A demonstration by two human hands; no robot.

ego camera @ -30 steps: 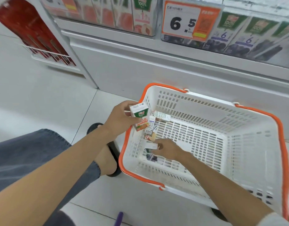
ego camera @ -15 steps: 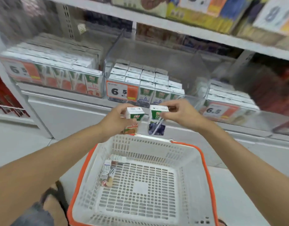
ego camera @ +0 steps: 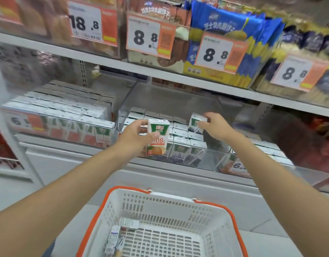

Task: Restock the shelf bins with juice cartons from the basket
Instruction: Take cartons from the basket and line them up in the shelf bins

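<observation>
My left hand grips an upright orange juice carton in front of the middle clear shelf bin. My right hand holds a grape juice carton over the right side of that bin, just above the rows of grape cartons inside it. The white basket with orange rim sits below, with a few cartons lying in its left corner.
A full clear bin of peach-coloured cartons stands to the left, another bin to the right. The shelf above carries snack packs and price tags. Grey floor lies around the basket.
Both hands rose from the basket to the shelf, each carrying a carton. The right hand has reached into the middle bin with the grape carton; the view tilted upward.
</observation>
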